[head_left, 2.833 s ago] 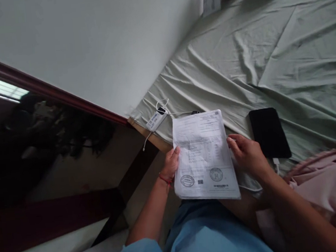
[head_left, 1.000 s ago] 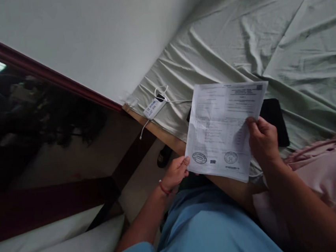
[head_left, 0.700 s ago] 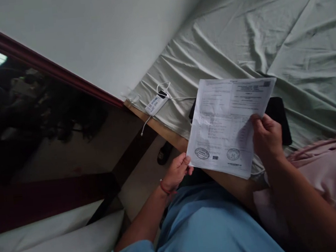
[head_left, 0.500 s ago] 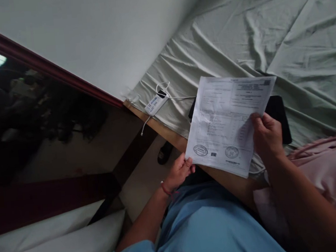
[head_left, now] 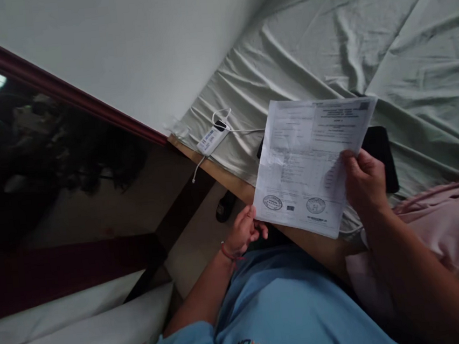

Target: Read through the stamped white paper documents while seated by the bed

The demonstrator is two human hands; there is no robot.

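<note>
A printed paper document (head_left: 299, 154) with two round stamps near its lower edge is held up, tilted, over the edge of the bed. My right hand (head_left: 366, 180) grips its right side, thumb on the printed face and the other fingers behind. At the lower left corner, my left hand (head_left: 243, 230) has its fingertips on the paper's edge, the other fingers loosely curled below. Partly hidden behind the document lies a black flat object (head_left: 381, 160). Another dark object shows slightly at the paper's left edge.
A white labelled power adapter or box (head_left: 211, 140) with a white cable rests on the grey-green sheet (head_left: 406, 63). The wooden edge (head_left: 230, 181) runs below. Pink cloth (head_left: 449, 226) lies at right, a dark sandal (head_left: 225, 207) on the floor, white sacks (head_left: 105, 319) at lower left.
My left hand has shifted its hold at the corner: the thumb has left the printed face and the lower fingers have opened slightly. The document has risen a little. My right hand keeps its grip.
</note>
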